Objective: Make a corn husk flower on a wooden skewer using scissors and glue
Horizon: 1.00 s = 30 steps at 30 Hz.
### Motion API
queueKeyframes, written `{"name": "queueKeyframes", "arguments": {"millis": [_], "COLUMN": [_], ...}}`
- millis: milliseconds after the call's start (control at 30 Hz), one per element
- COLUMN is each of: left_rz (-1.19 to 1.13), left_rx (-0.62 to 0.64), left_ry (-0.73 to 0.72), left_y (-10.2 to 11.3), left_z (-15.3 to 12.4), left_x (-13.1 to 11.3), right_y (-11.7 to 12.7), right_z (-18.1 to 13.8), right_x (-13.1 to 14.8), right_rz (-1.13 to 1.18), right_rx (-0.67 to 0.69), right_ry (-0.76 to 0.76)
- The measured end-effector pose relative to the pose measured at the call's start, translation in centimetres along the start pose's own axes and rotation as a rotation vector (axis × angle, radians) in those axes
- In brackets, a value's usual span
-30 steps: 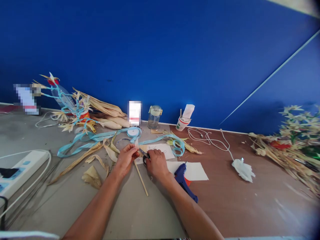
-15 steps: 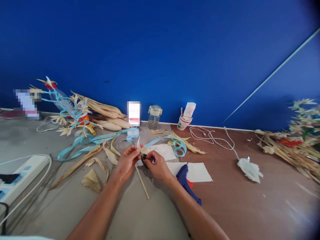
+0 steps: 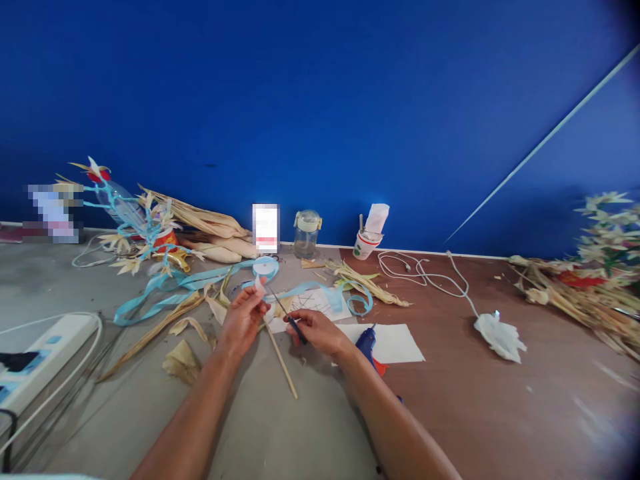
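Note:
Between the fingertips of my left hand [image 3: 243,323] a small pale piece of corn husk [image 3: 259,285] is pinched, its tip pointing up. My right hand [image 3: 317,331] grips scissors [image 3: 296,328] by their dark handles, the blades slanting up and left toward the husk without touching it. A thin wooden stick [image 3: 281,360] lies on the table below, its upper end by my left fingers. Behind my hands sit a roll of light blue ribbon [image 3: 265,268] and a sheet with thin dark wires [image 3: 310,303]. A blue glue gun [image 3: 367,342] is partly hidden by my right forearm.
White paper [image 3: 397,343] lies right of the glue gun. Dried husks [image 3: 210,220], a lidded jar [image 3: 306,235] and a paper cup [image 3: 367,245] stand along the blue wall. At left is a power strip [image 3: 60,347]; at right, a white cable [image 3: 460,280] and husk flowers [image 3: 605,227].
My hands have moved apart. The scissors have come away from the husk piece, their blades now in plain view, while my left hand has shifted slightly left with the husk.

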<state>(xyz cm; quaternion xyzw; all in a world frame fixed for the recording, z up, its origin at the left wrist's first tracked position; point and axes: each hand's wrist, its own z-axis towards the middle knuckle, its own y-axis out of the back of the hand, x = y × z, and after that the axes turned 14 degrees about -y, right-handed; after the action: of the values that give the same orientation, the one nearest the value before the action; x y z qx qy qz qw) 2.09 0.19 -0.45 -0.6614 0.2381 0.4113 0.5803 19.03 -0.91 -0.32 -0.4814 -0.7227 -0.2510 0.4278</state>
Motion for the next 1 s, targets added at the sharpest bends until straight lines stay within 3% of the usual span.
{"name": "queueKeyframes", "arguments": {"millis": [133,300,500,633,1000], "left_rz": [0.042,0.006,0.034,0.136,0.136], "left_rx": [-0.156,-0.033,0.105,0.192,0.263], "left_ry": [-0.047,-0.013,0.093,0.087,0.147], "left_y": [0.6,-0.1,-1.8,-2.3,-2.1], "left_z": [0.9,-0.1,-2.2,-3.1,-2.8], "left_x": [0.0,0.2,0.8,1.4,0.7], "right_y": [0.2,-1.0,-1.7,-1.5,-1.1], "right_z": [-0.7,-0.1,0.3,0.2,-0.1], "right_x": [0.6,0.1,-0.1,-0.1,0.3], "right_rz": [0.194,0.167,0.378,0.384,0.321], "right_rx": [-0.031,-0.152,-0.297,-0.318,-0.325], "right_ry": [0.140,0.254,0.456,0.447,0.393]}}
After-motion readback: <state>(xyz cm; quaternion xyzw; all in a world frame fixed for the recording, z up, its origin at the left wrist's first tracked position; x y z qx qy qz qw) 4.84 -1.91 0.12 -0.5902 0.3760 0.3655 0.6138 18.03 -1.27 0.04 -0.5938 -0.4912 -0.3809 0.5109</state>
